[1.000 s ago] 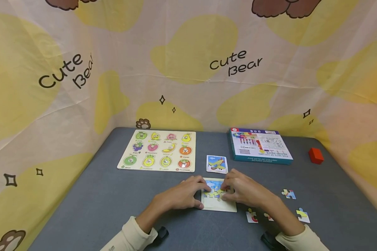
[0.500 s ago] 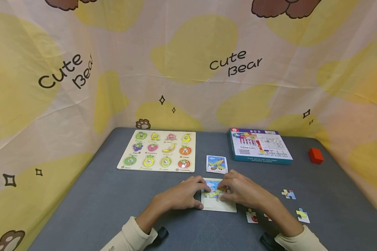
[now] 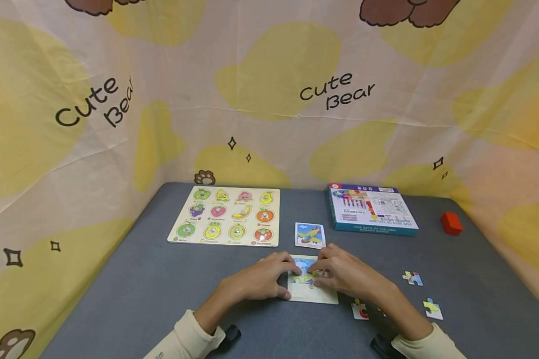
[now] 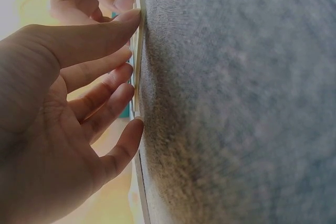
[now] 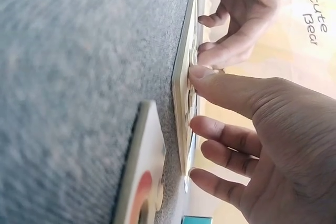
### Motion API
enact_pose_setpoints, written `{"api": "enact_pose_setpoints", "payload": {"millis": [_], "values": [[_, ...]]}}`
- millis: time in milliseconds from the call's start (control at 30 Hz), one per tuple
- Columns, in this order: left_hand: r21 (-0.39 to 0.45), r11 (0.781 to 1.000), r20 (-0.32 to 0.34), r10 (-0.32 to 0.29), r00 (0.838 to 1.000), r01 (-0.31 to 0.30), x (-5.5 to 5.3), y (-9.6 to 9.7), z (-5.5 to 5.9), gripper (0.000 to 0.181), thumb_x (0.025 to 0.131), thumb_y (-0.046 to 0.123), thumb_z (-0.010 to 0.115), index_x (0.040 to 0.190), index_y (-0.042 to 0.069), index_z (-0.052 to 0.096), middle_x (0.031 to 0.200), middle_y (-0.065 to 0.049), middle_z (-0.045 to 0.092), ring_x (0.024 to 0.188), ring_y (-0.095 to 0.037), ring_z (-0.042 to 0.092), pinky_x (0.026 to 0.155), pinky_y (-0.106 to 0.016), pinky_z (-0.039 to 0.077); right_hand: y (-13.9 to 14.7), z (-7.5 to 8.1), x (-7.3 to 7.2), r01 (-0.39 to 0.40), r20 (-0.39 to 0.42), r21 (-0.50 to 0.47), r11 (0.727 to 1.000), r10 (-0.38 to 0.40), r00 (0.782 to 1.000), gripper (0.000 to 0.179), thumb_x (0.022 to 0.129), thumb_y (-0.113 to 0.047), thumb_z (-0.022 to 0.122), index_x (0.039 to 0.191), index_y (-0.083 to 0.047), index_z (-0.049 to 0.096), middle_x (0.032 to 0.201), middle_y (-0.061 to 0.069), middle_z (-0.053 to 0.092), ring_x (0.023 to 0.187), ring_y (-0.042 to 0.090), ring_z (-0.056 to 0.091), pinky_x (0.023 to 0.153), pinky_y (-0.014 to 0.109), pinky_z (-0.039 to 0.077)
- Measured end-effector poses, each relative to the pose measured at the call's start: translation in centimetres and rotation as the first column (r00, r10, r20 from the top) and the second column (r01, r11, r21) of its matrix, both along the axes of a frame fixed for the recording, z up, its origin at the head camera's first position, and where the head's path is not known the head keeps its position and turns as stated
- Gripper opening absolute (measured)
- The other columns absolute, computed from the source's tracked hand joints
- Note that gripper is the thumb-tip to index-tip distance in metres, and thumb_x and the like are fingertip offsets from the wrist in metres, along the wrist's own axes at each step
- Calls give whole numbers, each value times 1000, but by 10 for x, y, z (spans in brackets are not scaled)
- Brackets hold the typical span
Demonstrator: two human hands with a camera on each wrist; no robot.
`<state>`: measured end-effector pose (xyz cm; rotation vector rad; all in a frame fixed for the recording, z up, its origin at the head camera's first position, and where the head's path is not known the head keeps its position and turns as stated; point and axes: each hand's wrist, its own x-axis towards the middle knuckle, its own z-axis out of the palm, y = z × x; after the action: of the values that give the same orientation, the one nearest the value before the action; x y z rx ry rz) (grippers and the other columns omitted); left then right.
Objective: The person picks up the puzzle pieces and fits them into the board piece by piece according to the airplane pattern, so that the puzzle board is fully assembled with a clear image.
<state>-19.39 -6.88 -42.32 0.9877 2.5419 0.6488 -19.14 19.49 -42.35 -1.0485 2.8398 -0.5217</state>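
A cream puzzle board [image 3: 313,296] lies between the hands, with blue-and-yellow jigsaw pieces [image 3: 303,262] along its far part. My left hand [image 3: 262,279] rests at its left side; the thumb touches the near left edge and the other fingers extend loosely over the far left part. My right hand [image 3: 346,269] pinches a jigsaw piece [image 3: 312,285] between thumb and forefinger, low over the board; the fingers hide most of it. In the right wrist view, the right thumb [image 5: 202,74] sits right at the pieces while the other fingers reach past the board.
Loose jigsaw pieces [image 3: 432,308] lie to the right, one partly behind the right wrist. Beyond the board is an airplane picture card [image 3: 309,234]. A fruit board [image 3: 224,215], a boxed set [image 3: 373,209] and a red block [image 3: 451,223] stand farther back.
My right hand has slid slightly left across the board with the jigsaw piece, closer to my left fingers. The left hand has stayed in place.
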Motion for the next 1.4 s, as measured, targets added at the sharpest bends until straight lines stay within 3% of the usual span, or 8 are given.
{"api": "enact_pose_setpoints", "payload": {"millis": [200,567,733,967,1200,1400], "values": [[-2,1000,-4,-1,1000,1,0,0,0,50,93,29,83,140,23,69,141,5,56,130,-14,50,111,-47,42,-1,0,1,-2,1,-8,1000,2,1000,23,97,-26,79,119,-20,82,107,-7,65,98,9,50,81,31,48],[0,1000,5,-7,1000,7,1,2,1,50,94,28,83,141,24,69,141,5,56,128,-14,50,111,-47,42,-2,-1,2,92,-88,33,995,-89,992,42,88,-37,87,122,-14,78,106,-1,66,94,12,52,79,35,48],[11,997,-12,-78,997,78,1,2,1,54,97,20,78,149,24,64,152,10,54,133,-13,48,110,-47,41,-2,-2,2,98,-98,26,995,-95,991,42,87,-38,87,120,-13,79,105,-2,66,91,12,50,76,32,46],[-23,985,2,-169,986,169,4,3,1,59,104,14,65,159,30,51,165,18,42,142,-14,41,99,-34,36,-1,-4,0,91,-98,17,996,-89,991,43,87,-40,86,120,-14,79,105,-2,65,91,11,50,75,31,46],[-65,981,5,-180,984,180,6,2,3,58,107,16,60,161,32,48,168,18,38,145,-14,37,97,-31,34,5,0,0,83,-56,-1,997,-83,995,39,90,-39,85,121,-16,78,107,-4,65,96,11,52,80,35,50],[-67,982,7,-177,984,177,6,2,3,57,106,17,60,160,32,49,167,20,38,146,-14,37,99,-33,35,21,10,1,173,91,-4,985,-172,981,39,92,-41,83,125,-21,77,114,-6,65,104,15,53,88,41,51]]}}
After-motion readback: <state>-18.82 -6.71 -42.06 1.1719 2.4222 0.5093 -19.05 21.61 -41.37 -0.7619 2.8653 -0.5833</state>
